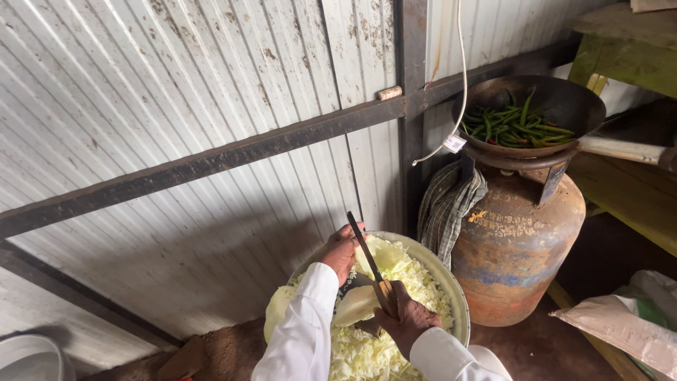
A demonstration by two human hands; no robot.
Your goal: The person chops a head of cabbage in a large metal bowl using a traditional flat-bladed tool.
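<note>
Corrugated metal wall (176, 106) is backing a bowl (451, 282) of shredded cabbage. Right hand (405, 321) is gripping a knife (367, 254), left hand (341, 250) clutching a cabbage wedge (356, 305); gas cylinder (515, 247) at three o'clock.

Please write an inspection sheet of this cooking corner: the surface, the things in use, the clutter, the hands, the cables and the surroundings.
Surface: bare earth floor; no table seen.
Things in use: metal bowl filled with shredded cabbage; a cabbage piece held over it; knife with a wooden handle.
Clutter: checked cloth draped on the rusty gas cylinder; sacks at right; pale basin at lower left.
Hands: left hand steadies the cabbage; right hand has its grip closed on the knife handle.
Cables: white cord with a tag hangs down the wall.
Surroundings: corrugated metal wall; dark pan of green beans on the cylinder burner; green wooden bench.
</note>
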